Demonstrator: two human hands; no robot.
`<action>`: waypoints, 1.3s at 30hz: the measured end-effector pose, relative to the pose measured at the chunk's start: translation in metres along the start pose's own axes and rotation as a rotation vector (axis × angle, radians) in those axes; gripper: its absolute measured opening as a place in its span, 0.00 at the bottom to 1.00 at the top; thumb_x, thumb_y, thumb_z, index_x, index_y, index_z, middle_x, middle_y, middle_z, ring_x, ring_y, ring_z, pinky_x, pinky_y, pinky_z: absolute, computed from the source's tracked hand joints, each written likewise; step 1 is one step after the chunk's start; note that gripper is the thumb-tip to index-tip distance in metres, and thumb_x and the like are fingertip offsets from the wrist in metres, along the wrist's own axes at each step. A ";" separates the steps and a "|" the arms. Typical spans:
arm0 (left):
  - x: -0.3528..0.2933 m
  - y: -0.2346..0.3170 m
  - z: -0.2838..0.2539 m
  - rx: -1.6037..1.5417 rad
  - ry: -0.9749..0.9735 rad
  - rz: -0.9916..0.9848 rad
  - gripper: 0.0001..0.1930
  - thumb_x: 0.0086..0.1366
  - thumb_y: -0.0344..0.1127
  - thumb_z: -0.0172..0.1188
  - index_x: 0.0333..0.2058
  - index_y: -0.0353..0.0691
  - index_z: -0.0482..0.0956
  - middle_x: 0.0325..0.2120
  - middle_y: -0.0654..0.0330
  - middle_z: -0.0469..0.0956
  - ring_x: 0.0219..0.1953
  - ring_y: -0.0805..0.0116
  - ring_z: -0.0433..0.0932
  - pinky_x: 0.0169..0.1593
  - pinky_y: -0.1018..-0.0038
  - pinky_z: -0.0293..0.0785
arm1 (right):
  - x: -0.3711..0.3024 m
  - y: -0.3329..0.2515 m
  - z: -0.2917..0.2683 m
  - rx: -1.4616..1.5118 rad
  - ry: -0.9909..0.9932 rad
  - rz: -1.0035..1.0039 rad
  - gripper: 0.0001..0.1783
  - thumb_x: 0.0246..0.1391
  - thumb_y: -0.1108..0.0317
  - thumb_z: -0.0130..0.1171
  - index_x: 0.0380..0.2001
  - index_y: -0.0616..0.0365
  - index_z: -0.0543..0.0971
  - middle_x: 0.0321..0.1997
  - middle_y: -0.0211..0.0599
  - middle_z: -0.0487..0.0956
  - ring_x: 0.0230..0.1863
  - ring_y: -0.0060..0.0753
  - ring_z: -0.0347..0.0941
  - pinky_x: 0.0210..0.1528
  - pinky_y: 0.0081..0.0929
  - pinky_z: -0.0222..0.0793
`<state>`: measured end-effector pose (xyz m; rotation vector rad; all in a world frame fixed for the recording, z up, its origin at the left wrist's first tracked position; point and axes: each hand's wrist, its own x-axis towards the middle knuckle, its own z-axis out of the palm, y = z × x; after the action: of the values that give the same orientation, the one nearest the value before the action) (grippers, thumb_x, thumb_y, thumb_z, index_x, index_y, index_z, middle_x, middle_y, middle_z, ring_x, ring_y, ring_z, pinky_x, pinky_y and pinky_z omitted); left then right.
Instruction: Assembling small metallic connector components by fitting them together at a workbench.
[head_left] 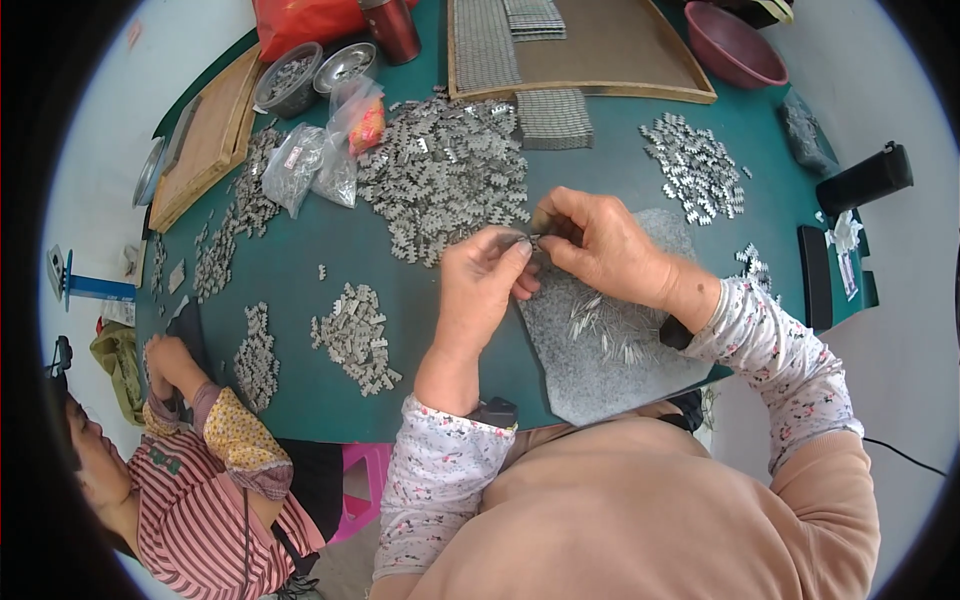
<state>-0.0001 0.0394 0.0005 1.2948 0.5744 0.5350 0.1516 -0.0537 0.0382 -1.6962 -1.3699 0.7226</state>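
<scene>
My left hand (484, 278) and my right hand (608, 245) meet fingertip to fingertip over the table, both closed in a pinch. Between them is a small dark metal piece (535, 241), mostly hidden by the fingers. Under my right hand lies a grey felt mat (590, 388) with a loose heap of thin metal pins (612, 328) on it. Just beyond my left hand spreads a large pile of small toothed metal pieces (445, 165).
Smaller piles of metal pieces lie at left (357, 338) and far right (695, 168). At the back stand a wooden tray (620, 70), a red basin (735, 45) and a plastic tub (290, 80). Plastic bags (295, 165) lie nearby. A co-worker (215, 470) sits at the left.
</scene>
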 end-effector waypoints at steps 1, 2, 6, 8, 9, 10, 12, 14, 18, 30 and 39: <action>0.000 -0.001 0.001 0.047 0.003 0.024 0.08 0.64 0.30 0.59 0.38 0.30 0.78 0.25 0.58 0.79 0.21 0.74 0.77 0.24 0.82 0.72 | 0.000 0.003 0.002 0.006 0.037 -0.031 0.08 0.49 0.77 0.57 0.35 0.67 0.75 0.27 0.41 0.78 0.29 0.30 0.76 0.33 0.27 0.73; 0.000 -0.003 0.003 0.046 0.002 0.024 0.08 0.64 0.30 0.59 0.38 0.30 0.78 0.25 0.58 0.79 0.21 0.74 0.77 0.24 0.82 0.72 | -0.001 0.005 0.004 0.011 0.074 -0.061 0.09 0.47 0.75 0.58 0.33 0.67 0.76 0.26 0.48 0.80 0.28 0.40 0.79 0.33 0.32 0.74; -0.003 -0.002 0.002 0.108 0.035 0.047 0.08 0.64 0.30 0.59 0.37 0.31 0.79 0.23 0.60 0.79 0.21 0.76 0.76 0.23 0.82 0.71 | -0.001 0.007 0.006 0.058 0.090 -0.026 0.09 0.47 0.75 0.59 0.33 0.67 0.76 0.26 0.47 0.80 0.27 0.37 0.79 0.33 0.31 0.73; -0.004 0.003 0.000 0.052 0.005 0.011 0.08 0.63 0.30 0.59 0.37 0.31 0.79 0.23 0.61 0.78 0.20 0.76 0.76 0.23 0.82 0.71 | 0.001 0.013 0.005 0.181 0.034 -0.036 0.08 0.47 0.75 0.60 0.32 0.67 0.77 0.25 0.46 0.80 0.26 0.34 0.78 0.32 0.31 0.73; -0.004 0.005 0.001 0.073 0.017 -0.009 0.07 0.63 0.30 0.59 0.37 0.31 0.79 0.22 0.61 0.78 0.20 0.76 0.76 0.23 0.82 0.71 | 0.004 0.016 0.001 0.181 0.033 -0.035 0.08 0.47 0.75 0.60 0.32 0.67 0.77 0.25 0.46 0.80 0.26 0.34 0.78 0.32 0.31 0.73; -0.003 0.006 0.000 0.093 0.030 -0.028 0.07 0.63 0.29 0.59 0.36 0.31 0.79 0.22 0.61 0.78 0.20 0.75 0.76 0.23 0.82 0.71 | 0.011 0.018 -0.005 0.107 0.002 -0.039 0.08 0.46 0.75 0.60 0.32 0.66 0.78 0.25 0.45 0.80 0.26 0.35 0.78 0.32 0.30 0.73; -0.002 0.004 -0.004 -0.008 0.064 -0.030 0.07 0.64 0.29 0.58 0.36 0.31 0.78 0.22 0.60 0.78 0.19 0.74 0.77 0.22 0.82 0.71 | 0.021 0.013 -0.012 -0.095 0.011 -0.048 0.07 0.46 0.72 0.60 0.29 0.64 0.79 0.28 0.44 0.80 0.29 0.38 0.79 0.34 0.31 0.73; -0.002 0.008 -0.007 -0.171 0.120 -0.029 0.06 0.64 0.30 0.58 0.35 0.32 0.77 0.22 0.58 0.78 0.19 0.71 0.78 0.22 0.80 0.74 | 0.030 0.015 -0.008 -0.337 0.020 -0.140 0.07 0.46 0.71 0.61 0.29 0.63 0.79 0.29 0.45 0.80 0.32 0.41 0.79 0.37 0.33 0.74; 0.000 0.008 -0.011 -0.275 0.170 -0.011 0.07 0.63 0.31 0.60 0.35 0.31 0.78 0.23 0.57 0.79 0.21 0.69 0.79 0.23 0.79 0.74 | 0.041 0.020 0.008 -0.751 -0.001 -0.250 0.08 0.46 0.70 0.59 0.30 0.62 0.78 0.34 0.47 0.79 0.39 0.48 0.78 0.43 0.40 0.73; 0.002 0.003 -0.012 -0.218 0.172 -0.002 0.08 0.61 0.27 0.62 0.37 0.28 0.77 0.26 0.52 0.80 0.22 0.64 0.81 0.24 0.78 0.78 | 0.034 0.013 -0.004 -0.256 -0.003 -0.073 0.11 0.45 0.74 0.59 0.35 0.65 0.76 0.29 0.48 0.80 0.33 0.47 0.79 0.37 0.37 0.74; 0.000 0.003 -0.005 -0.225 0.114 0.007 0.08 0.63 0.28 0.59 0.38 0.30 0.77 0.26 0.53 0.80 0.24 0.65 0.81 0.27 0.76 0.79 | 0.005 -0.006 0.010 0.044 0.070 -0.010 0.11 0.51 0.78 0.57 0.39 0.67 0.75 0.28 0.33 0.79 0.31 0.18 0.75 0.34 0.19 0.73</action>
<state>-0.0036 0.0434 0.0028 1.0588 0.5862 0.6634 0.1418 -0.0456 0.0388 -1.6641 -1.3040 0.6771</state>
